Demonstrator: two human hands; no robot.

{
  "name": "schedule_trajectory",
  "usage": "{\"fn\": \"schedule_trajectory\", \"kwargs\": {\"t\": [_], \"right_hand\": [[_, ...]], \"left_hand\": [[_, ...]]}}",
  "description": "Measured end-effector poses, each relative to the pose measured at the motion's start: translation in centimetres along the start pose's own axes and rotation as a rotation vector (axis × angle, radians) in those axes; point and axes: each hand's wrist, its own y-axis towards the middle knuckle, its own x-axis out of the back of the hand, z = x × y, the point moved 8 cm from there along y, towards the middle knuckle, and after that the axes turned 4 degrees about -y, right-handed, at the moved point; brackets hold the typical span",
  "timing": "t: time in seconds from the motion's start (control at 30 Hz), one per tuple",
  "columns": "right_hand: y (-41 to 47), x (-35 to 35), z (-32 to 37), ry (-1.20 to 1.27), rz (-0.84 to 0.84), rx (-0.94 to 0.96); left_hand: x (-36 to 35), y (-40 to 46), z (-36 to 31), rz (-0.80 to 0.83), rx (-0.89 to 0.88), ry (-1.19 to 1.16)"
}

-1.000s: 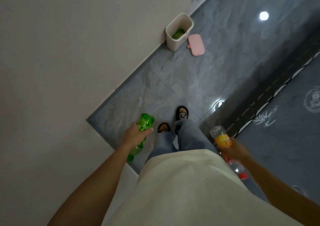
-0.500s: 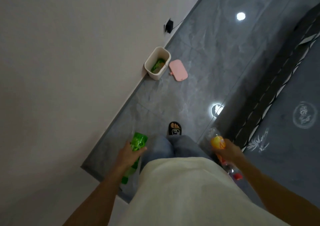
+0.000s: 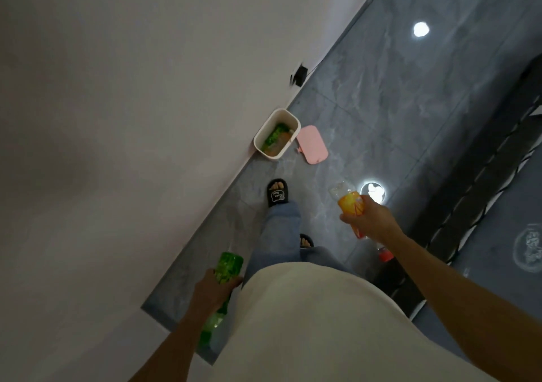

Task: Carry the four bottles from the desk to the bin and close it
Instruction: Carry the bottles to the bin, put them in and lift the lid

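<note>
My left hand [image 3: 213, 289] grips a green plastic bottle [image 3: 227, 267] low beside my left leg, its cap end pointing down. In my right hand [image 3: 370, 220] is a clear bottle with an orange label [image 3: 349, 205] and a red cap, held out in front of my right side. The white bin [image 3: 264, 138] stands open against the wall ahead of my front foot, with a green bottle and another bottle lying inside it. Its pink lid [image 3: 313, 144] lies flat on the floor just to the right of the bin.
A pale wall [image 3: 132, 103] runs along my left, meeting the grey tiled floor [image 3: 396, 94]. A black plug with a cable [image 3: 299, 74] sits on the wall beyond the bin. A dark patterned strip borders the floor on the right.
I have walked closer to the bin, which now sits lower and larger in view. My right hand has swung forward with the orange-label bottle; my left hand has dropped back with the green one.
</note>
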Motion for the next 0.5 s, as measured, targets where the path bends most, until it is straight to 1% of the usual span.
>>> {"fn": "schedule_trajectory", "kwargs": {"t": [0.1,0.17,0.27,0.37,0.5], "right_hand": [[1.1,1.2,0.3,0.017,0.015,-0.051],[1.5,1.5,-0.2,0.052,0.012,-0.11],[1.7,1.7,-1.3,0.079,0.06,-0.194],[1.3,2.1,-2.6,0.109,0.09,-0.264],[2.8,3.3,-2.8,0.122,0.099,-0.308]], "left_hand": [[2.0,1.9,-6.1,0.028,-0.061,-0.004],[3.5,3.0,-10.9,0.057,-0.137,-0.047],[5.7,4.5,-17.9,0.042,-0.229,-0.068],[6.8,5.9,-23.5,0.014,-0.258,-0.068],[6.6,8.2,-28.7,0.032,-0.255,-0.033]]}}
